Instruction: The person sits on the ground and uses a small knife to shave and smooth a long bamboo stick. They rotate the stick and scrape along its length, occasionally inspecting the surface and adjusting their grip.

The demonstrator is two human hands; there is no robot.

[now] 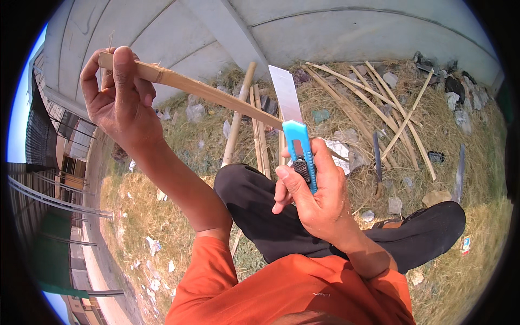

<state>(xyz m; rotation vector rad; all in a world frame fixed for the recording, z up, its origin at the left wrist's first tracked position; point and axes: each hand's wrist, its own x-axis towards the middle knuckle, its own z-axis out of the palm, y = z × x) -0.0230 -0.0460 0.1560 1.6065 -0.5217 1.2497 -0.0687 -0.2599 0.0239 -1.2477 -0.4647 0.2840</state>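
We see the left hand (116, 97) closed around the far-left end of a bamboo strip (216, 95), which slants right toward the knife. The right hand (314, 189) grips a blue utility knife (298, 146), blade against the strip; the strip's near end is hidden behind it.

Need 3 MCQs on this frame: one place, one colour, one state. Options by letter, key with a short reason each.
1. Where does the bamboo strip meet the knife blade?
A. At the strip's lower end, near the blade's base
B. At the end in the fist
C. Nowhere

2. What colour is the utility knife handle?
A. Red
B. Light blue
C. Black

3. How is the blade set?
A. Retracted
C. Snapped off
B. Extended well out

Key: 1 A, the strip runs down from the left hand to the blade's base. 2 B, light blue plastic shows above the right hand. 3 B, a long bare blade stands above the handle.
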